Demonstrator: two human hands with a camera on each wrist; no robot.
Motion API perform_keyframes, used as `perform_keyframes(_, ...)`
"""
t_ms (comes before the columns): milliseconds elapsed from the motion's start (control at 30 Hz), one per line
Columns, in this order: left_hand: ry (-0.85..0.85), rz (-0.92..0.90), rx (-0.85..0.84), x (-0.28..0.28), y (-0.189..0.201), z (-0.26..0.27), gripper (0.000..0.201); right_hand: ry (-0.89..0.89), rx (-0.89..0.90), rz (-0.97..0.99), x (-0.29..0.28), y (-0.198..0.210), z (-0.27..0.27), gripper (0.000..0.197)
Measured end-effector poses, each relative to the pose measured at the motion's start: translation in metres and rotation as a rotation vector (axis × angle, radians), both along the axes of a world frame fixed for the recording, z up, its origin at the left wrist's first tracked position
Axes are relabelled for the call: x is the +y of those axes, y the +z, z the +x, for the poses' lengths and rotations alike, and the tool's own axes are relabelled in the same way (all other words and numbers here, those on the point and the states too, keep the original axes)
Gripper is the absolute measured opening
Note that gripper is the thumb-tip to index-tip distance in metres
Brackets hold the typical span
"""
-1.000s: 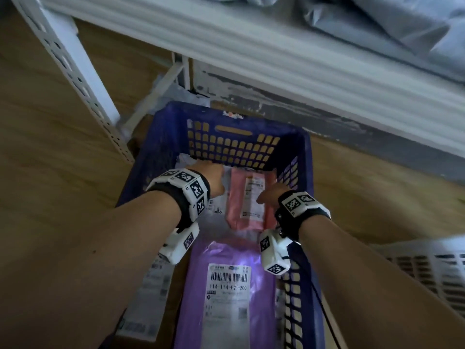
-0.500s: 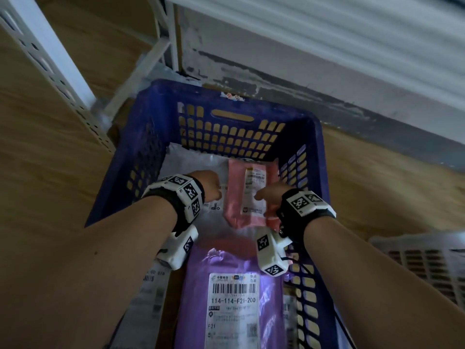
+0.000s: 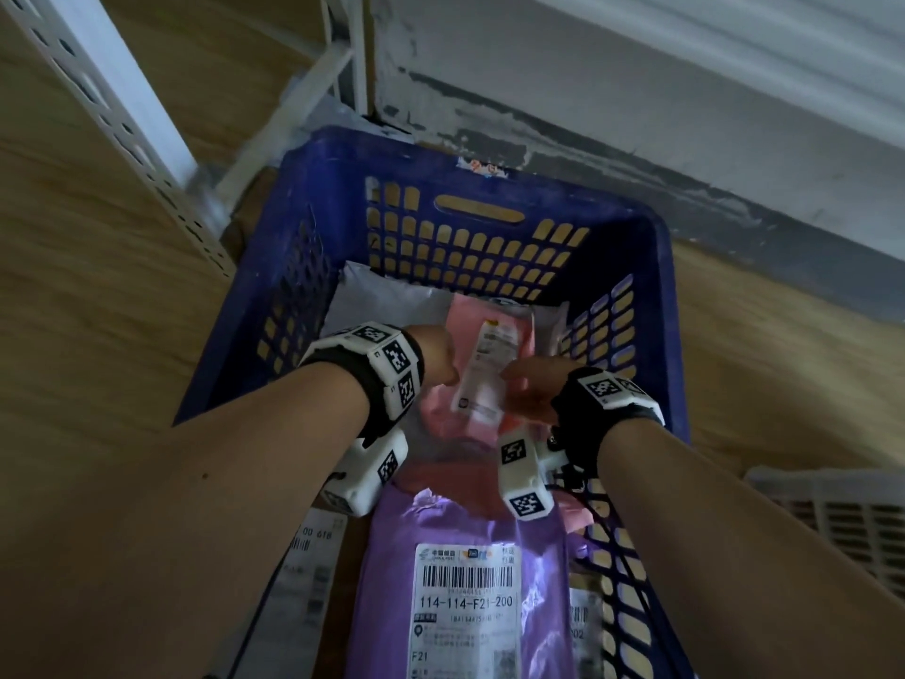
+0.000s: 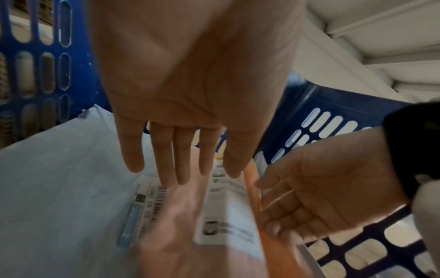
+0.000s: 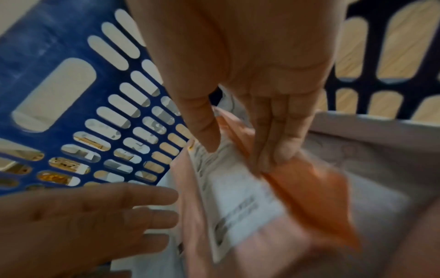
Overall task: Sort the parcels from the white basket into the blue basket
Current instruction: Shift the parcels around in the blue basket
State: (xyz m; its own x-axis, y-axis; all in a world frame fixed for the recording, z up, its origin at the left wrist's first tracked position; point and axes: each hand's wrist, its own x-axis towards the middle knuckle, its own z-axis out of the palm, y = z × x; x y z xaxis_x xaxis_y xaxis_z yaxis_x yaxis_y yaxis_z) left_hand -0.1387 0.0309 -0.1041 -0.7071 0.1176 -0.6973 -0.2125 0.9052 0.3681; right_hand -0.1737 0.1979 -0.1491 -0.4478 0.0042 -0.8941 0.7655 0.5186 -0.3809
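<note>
Head view shows the pink parcel (image 3: 482,379) inside the blue basket (image 3: 489,188), its long axis running away from the person, lying between both hands. Right hand (image 5: 240,105) pinches its right edge; left hand (image 4: 190,105) hovers flat-fingered above its left side, holding nothing.

Dim, flat light; both wrist views smeared by motion blur below the fingers, edges bowed by wide-angle distortion
</note>
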Motion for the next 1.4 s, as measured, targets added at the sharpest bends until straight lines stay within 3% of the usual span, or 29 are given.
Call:
perform_keyframes(200, 0.021, 0.020, -0.026, -0.002, -0.007, -0.003, 0.035, 0.065, -0.106, -0.006, -0.007, -0.009, 0.021, 0.018)
perform_keyframes(333, 0.045, 0.027, -0.054, -0.006, -0.008, -0.005, 0.014, 0.046, 0.035, 0.040, -0.010, 0.000, 0.012, 0.016)
perform_keyframes(400, 0.070, 0.020, -0.052, -0.008, -0.004, -0.004, 0.016, -0.016, 0.066, -0.055, -0.014, 0.015, 0.006, 0.011)
perform_keyframes(467, 0.111, -0.011, -0.014, -0.012, 0.004, 0.000, 0.034, -0.056, 0.122, -0.142, -0.019, 0.038, -0.001, 0.006)
perform_keyframes(633, 0.356, 0.011, 0.145, -0.030, 0.049, 0.013, 0.054, -0.062, 0.326, -0.117, -0.028, 0.111, -0.006, 0.023)
perform_keyframes(800, 0.506, 0.215, 0.311, -0.041, 0.110, 0.044, 0.016, -0.112, 0.423, -0.148, -0.027, 0.180, 0.027, 0.025)
perform_keyframes(900, 0.564, 0.287, 0.346, -0.038, 0.144, 0.076, 0.027, -0.161, 0.505, -0.202, -0.023, 0.214, 0.060, 0.011)
perform_keyframes(933, 0.581, 0.307, 0.356, -0.036, 0.155, 0.088, 0.026, -0.166, 0.524, -0.215, -0.019, 0.218, 0.068, 0.011)
perform_keyframes(1000, 0.604, 0.364, 0.405, -0.030, 0.174, 0.110, 0.015, -0.175, 0.551, -0.224, -0.011, 0.227, 0.086, 0.030)
perform_keyframes(1233, 0.723, 0.468, 0.683, -0.011, 0.212, 0.176, 0.018, -0.222, 0.618, -0.299, 0.009, 0.260, 0.162, 0.006)
perform_keyframes(1400, 0.680, 0.447, 0.705, -0.006, 0.230, 0.204, 0.011, -0.245, 0.633, -0.361, 0.021, 0.255, 0.192, 0.014)
